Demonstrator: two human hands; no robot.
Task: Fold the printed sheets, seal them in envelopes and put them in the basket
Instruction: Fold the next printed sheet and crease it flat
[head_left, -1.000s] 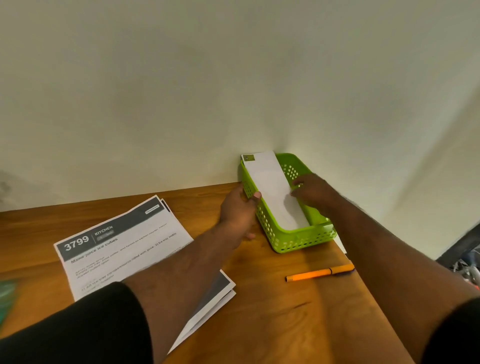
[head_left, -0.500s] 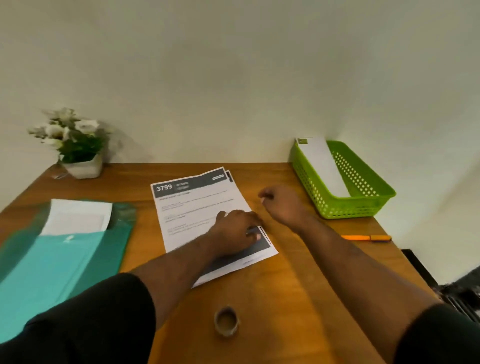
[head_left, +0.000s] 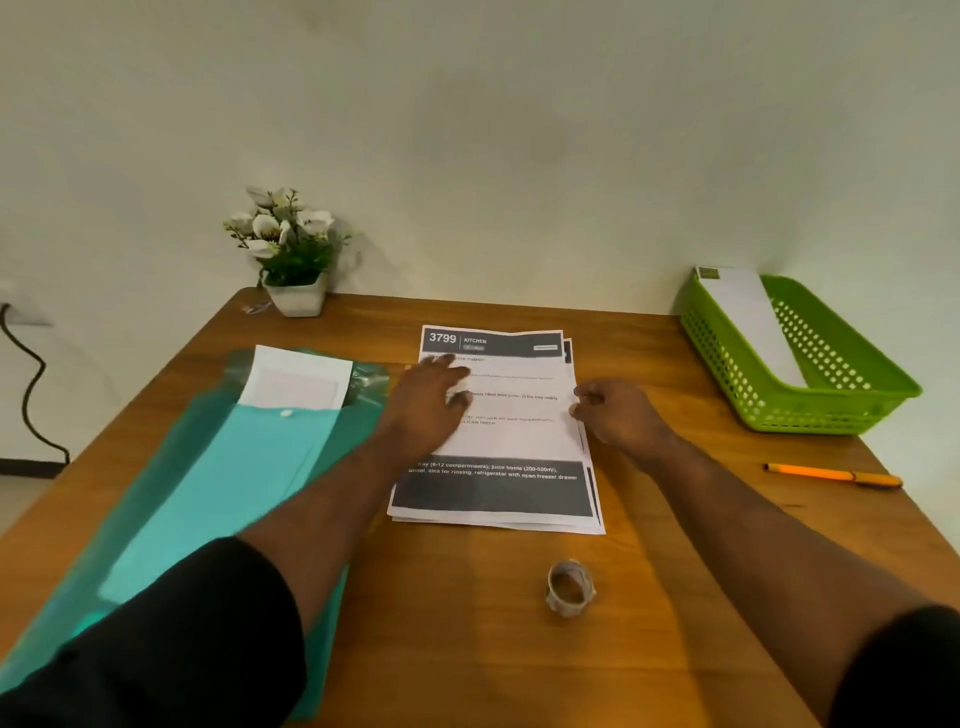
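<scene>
Sitting done in the basket (head_left: 831, 410) off right is one envelope (head_left: 748, 317), while printed sheets (head_left: 498, 441) are being pressed by the flat left hand (head_left: 431, 410) and pinched by the right hand (head_left: 618, 415), still unfolded.

A wooden table (head_left: 467, 649) with warm brown grain stands against a plain, pale wall (head_left: 467, 130). A black cable (head_left: 31, 384) hangs down the wall at far left. Soft, dim light falls evenly.
</scene>
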